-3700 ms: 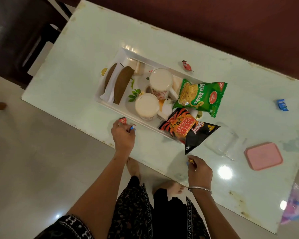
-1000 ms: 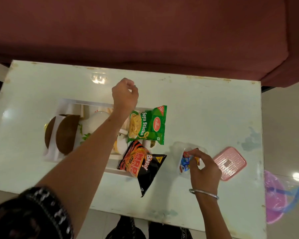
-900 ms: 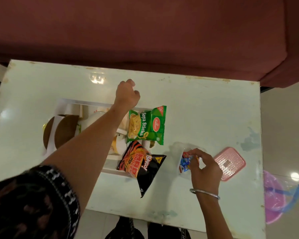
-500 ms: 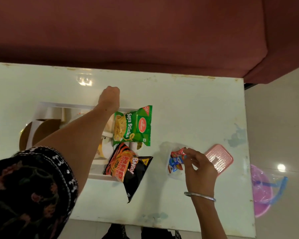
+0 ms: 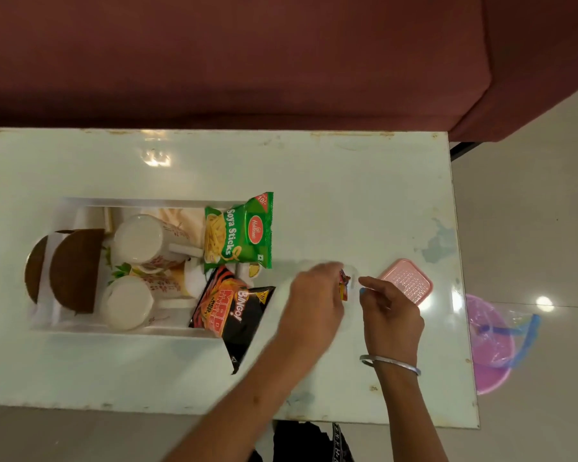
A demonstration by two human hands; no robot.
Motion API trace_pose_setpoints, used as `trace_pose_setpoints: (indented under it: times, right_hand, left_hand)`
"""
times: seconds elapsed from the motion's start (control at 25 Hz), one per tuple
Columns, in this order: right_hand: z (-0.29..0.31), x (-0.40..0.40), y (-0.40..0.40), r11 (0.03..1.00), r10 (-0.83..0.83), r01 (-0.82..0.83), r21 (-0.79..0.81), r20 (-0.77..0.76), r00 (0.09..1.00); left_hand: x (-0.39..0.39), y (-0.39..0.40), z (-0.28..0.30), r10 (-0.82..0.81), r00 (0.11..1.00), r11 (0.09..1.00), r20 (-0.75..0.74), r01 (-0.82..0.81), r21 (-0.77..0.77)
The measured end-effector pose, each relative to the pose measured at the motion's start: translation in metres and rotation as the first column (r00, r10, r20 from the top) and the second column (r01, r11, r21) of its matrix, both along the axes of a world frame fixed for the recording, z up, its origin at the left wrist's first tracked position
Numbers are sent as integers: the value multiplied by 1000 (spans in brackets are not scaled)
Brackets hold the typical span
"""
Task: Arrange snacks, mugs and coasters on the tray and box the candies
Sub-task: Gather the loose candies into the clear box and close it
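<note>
You are dropping the candies (image 5: 344,288) into the clear box (image 5: 349,278), which is sitting on the table (image 5: 347,195) just left of its pink lid (image 5: 406,281). Your left hand (image 5: 316,300) is curled over the box, seemingly pinching a red wrapper (blur is hiding the grip). Your right hand (image 5: 389,311) is hanging half open, a blue candy (image 5: 362,290) at its fingertips. The light box may be sliding if nudged, spilling candies toward the tray (image 5: 64,208).

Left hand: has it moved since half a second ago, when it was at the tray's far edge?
Yes. The left hand has left the tray and crossed right past the green Soya Sticks packet, now beside the right hand over the candies.
</note>
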State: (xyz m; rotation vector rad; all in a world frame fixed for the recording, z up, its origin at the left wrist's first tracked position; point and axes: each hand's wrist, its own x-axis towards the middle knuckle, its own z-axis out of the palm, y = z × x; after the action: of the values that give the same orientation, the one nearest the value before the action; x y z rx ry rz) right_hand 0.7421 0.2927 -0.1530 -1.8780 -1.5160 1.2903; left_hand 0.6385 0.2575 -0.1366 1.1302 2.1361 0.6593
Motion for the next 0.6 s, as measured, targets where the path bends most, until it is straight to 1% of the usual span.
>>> trace_pose_setpoints:
  times: [0.04, 0.12, 0.2, 0.28, 0.36, 0.44, 0.52, 0.6]
  right_hand:
    - [-1, 2, 1, 1000, 11, -11, 5, 16, 1000]
    - [-4, 8, 3, 999, 38, -40, 25, 62, 997]
    - [-6, 14, 5, 999, 40, -43, 30, 94, 995]
    - [-11, 21, 9, 999, 3, -8, 38, 147, 989]
    - [-21, 27, 16, 1000, -21, 17, 15, 303, 953]
    - [-34, 28, 27, 994, 6, 44, -104, 436, 900]
    - [-44, 23, 38, 983, 36, 59, -175, 497, 867]
    - [-54, 18, 45, 981, 141, -31, -193, 588, 797]
  left_hand:
    - [16, -10, -14, -11, 1000, 999, -8, 11, -33]
    - [41, -26, -40, -68, 995, 997, -68, 66, -29]
    - [55, -37, -50, -84, 993, 996, -86, 83, -24]
    - [59, -42, -45, -24, 1000, 999, -19, 24, -35]
    - [59, -47, -42, 83, 996, 996, 6, -84, 6]
    - [55, -50, -41, 135, 991, 991, -22, -134, 24]
    - [50, -52, -46, 172, 985, 985, -17, -172, 5]
    - [47, -52, -51, 202, 979, 979, 28, -201, -32]
